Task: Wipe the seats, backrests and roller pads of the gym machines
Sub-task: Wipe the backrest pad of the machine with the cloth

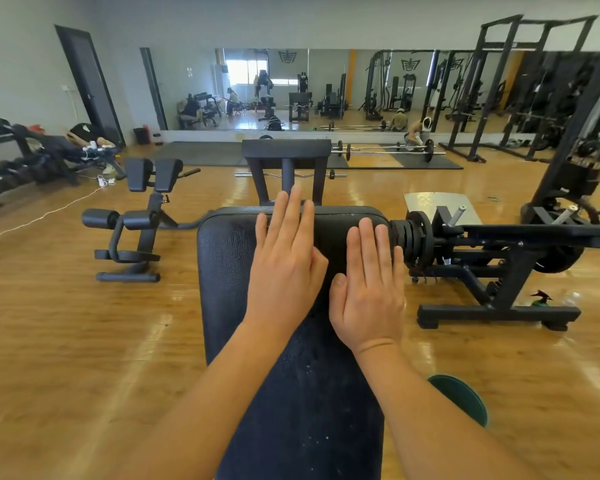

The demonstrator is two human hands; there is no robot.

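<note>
A long black padded bench (229, 271) runs away from me down the middle of the head view. Both of my hands lie flat on its far end with straight fingers. My left hand (284, 265) reaches almost to the pad's far edge. My right hand (369, 289) rests beside it, slightly nearer to me. Neither hand holds a cloth or anything else. Beyond the bench stands another black pad (286, 148) on upright posts. White specks dot the near part of the bench.
A hyperextension machine with roller pads (118, 220) stands on the wooden floor at left. A plate-loaded machine (482, 258) stands at right, with a spray bottle (541, 299) by its foot. A green round object (461, 396) lies near my right forearm. Barbells, racks and a mirror wall sit farther back.
</note>
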